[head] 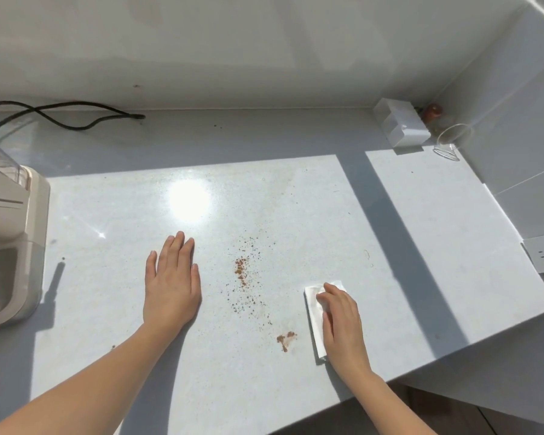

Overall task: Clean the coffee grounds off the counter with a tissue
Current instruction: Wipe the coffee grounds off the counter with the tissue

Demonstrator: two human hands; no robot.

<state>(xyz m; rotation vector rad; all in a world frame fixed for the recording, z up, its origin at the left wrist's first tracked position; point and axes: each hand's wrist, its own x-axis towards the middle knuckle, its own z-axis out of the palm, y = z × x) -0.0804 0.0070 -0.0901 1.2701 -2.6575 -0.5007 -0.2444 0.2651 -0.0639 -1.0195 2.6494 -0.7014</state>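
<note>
Brown coffee grounds (242, 273) lie scattered in a loose trail down the middle of the white counter (421, 233), with a second small clump (285, 338) nearer the front edge. A folded white tissue (315, 312) lies flat to the right of the grounds. My right hand (343, 324) presses down on the tissue, its fingers curled over the top part. My left hand (171, 281) rests flat on the counter to the left of the grounds, fingers together, holding nothing.
A beige coffee machine (7, 246) stands at the left edge, with a black cable (60, 116) behind it. A white box (401, 127) and a clear glass (453, 141) sit in the far right corner. The counter's front edge runs diagonally at lower right.
</note>
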